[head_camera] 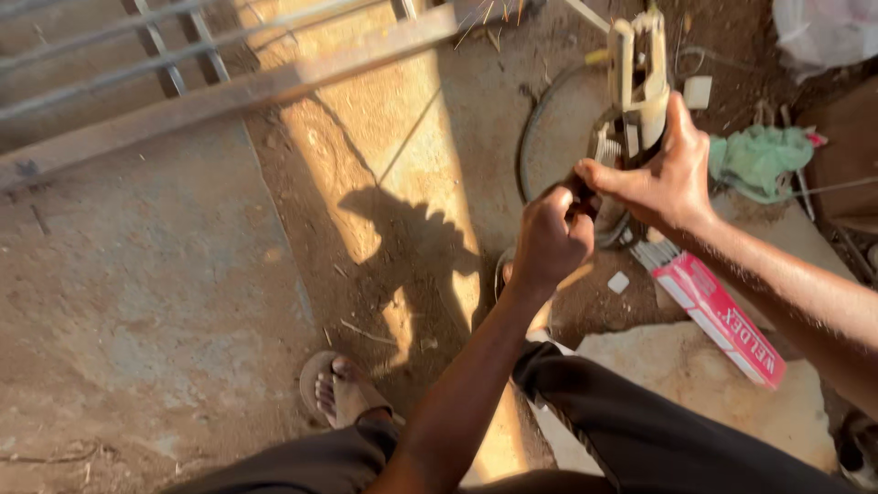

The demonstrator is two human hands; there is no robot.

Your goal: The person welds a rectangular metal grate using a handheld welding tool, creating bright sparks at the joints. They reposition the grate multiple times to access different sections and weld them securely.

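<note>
Nearest you, your dark trousers [631, 430] fill the bottom edge, and your sandalled foot [340, 389] rests on bare dirt floor [384, 274] beside a rough concrete slab [137, 274]. Your left hand [551, 238] makes a closed grip around a dark cable end, touching the base of the welding electrode holder [637, 78]. Your right hand [663, 174] wraps its grip around that pale holder, held upright above the ground. Below lie a red box of welding rods [722, 316], a flat stone [695, 375] and a green cloth [759, 160]. A metal grille frame [183, 55] crosses the upper left in low sunlight.
</note>
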